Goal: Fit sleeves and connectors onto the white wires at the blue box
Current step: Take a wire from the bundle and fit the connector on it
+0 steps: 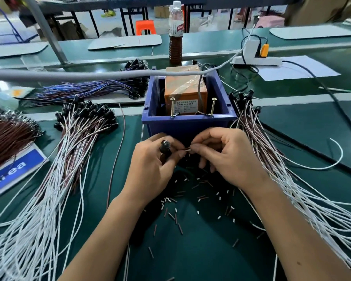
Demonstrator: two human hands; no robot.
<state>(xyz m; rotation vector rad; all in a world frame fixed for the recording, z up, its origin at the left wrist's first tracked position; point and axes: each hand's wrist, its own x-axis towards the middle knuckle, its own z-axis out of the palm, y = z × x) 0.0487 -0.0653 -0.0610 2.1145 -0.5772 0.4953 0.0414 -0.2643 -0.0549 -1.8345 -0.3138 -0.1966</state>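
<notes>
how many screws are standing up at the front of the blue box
2. The left screw and the right screw stand upright on the near rim of the blue box, before the orange unit. Others may be hidden.

One blue box (pixel 187 126) stands on the bench (pixel 211 250), with one orange block (pixel 185 92) inside it and two long screws (pixel 172 107) standing at its front wall. One bottle (pixel 176 33) stands behind. Two hands — left hand (pixel 154 165), right hand (pixel 227 157) — meet before the box. Wire bundles number five: two white (pixel 55 179), one brown (pixel 6 138), one blue-purple (pixel 85 89), one more white at right (pixel 272 159). Small loose sleeves (pixel 190 199) lie scattered — too many to count. One orange stool (pixel 145 27), one power strip (pixel 256 60).
</notes>
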